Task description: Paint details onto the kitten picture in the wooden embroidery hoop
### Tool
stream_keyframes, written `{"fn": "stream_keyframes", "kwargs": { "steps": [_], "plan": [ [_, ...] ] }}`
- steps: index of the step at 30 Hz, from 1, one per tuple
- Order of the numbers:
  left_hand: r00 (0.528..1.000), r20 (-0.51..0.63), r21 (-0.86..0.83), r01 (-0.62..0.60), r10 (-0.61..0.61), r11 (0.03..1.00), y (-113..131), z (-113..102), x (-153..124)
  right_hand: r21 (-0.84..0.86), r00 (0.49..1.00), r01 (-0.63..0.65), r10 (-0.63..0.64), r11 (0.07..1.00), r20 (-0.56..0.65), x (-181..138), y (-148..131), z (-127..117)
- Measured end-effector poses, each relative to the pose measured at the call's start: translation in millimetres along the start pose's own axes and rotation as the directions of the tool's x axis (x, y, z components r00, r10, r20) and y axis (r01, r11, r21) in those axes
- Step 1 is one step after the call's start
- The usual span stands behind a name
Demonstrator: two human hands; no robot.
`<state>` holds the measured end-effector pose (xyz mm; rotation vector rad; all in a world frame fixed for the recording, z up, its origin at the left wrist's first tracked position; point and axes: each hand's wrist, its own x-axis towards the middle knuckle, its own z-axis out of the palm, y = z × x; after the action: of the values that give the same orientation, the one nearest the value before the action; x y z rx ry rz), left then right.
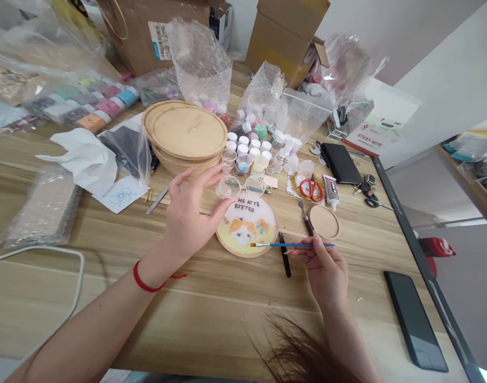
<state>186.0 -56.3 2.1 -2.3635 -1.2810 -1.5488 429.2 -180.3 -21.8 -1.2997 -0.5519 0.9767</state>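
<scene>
Resting flat on the light wooden tabletop (227,319), a round wooden disc with a painted kitten picture and dark lettering (247,226) is seen between the two hands. The left hand (187,218) is closed lightly on a small clear plastic cup (228,187) — thumb and fingertips pinched at its rim, just past the disc's top edge. Whether the cup is lifted or standing cannot be told. A second clear cup (254,185) sits just beside it. The right hand (325,266) is closed on a thin blue-handled paintbrush (291,245), held level, with the bristle tip over the disc's lower right edge. A black pen (285,258) lies between disc and right hand. A small plain wooden round (324,222) and red-handled scissors (311,189) lie near. White-capped paint pots (247,149) and a stack of round wooden plates (185,133) stand behind. Step judged: picture partly painted, brush off the surface, cup being handled. A further stroke would call for the brush to be tipped down and its tip loaded — cup upright, wrist clear of wet paint.
</scene>
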Motion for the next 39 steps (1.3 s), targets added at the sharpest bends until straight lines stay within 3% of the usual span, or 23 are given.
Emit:
{"fn": "stream_keyframes", "kwargs": {
  "steps": [5, 12, 28, 34, 39],
  "plan": [
    [1.000, 0.023, 0.022, 0.006, -0.006, 1.000, -0.5, -0.5, -0.1, -0.047, 0.998, -0.059, 0.060, 0.997, 0.009, -0.5, 3.2, -1.3],
    [1.000, -0.016, 0.003, -0.025, 0.025, 1.000, -0.5, 0.3, 0.6, -0.015, 1.000, 0.020, -0.021, 1.000, -0.013, -0.8, 2.9, -0.3],
    [1.000, -0.004, 0.000, -0.010, 0.010, 1.000, -1.4, 1.0, -1.0, -0.083, 0.995, -0.097, 0.098, 0.992, 0.018, -2.4, 6.9, 3.3],
    [1.000, -0.015, -0.004, -0.018, 0.018, 1.000, -1.1, 0.6, 0.0, -0.025, 0.999, -0.036, 0.035, 0.999, -0.041, -1.3, 3.7, 2.8],
    [1.000, 0.002, -0.011, 0.010, -0.010, 1.000, -1.8, 1.5, -1.0, -0.057, 0.998, -0.056, 0.055, 0.997, -0.017, 0.0, 6.4, 0.2]
  ]
}}
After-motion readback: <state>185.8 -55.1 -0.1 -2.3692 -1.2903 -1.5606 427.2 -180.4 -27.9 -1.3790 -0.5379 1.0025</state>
